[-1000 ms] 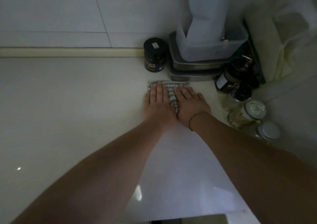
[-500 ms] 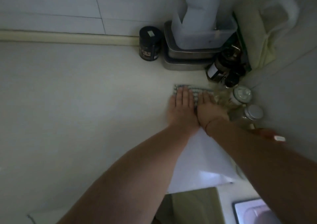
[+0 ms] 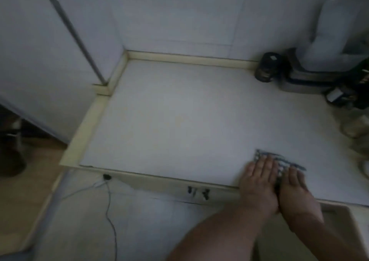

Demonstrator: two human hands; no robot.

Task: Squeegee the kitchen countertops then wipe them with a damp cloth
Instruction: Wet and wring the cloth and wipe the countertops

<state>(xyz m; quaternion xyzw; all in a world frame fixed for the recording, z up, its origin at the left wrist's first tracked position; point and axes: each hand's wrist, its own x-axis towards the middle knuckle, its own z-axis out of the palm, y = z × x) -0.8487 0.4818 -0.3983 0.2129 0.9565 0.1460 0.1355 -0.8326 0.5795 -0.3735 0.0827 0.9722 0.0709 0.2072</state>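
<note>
Head view showed both hands pressed flat, side by side, on a checked cloth (image 3: 279, 161) near the front edge of the pale countertop (image 3: 179, 120). Left hand (image 3: 257, 182) and right hand (image 3: 295, 192) lay with straight fingers, gripping nothing, their inner edges touching. A dark jar (image 3: 266, 67) stood at the back wall beside stacked metal containers (image 3: 299, 81).

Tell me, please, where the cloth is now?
Head view, lower right: the cloth lies near the countertop's front edge, under the left hand and right hand.
</note>
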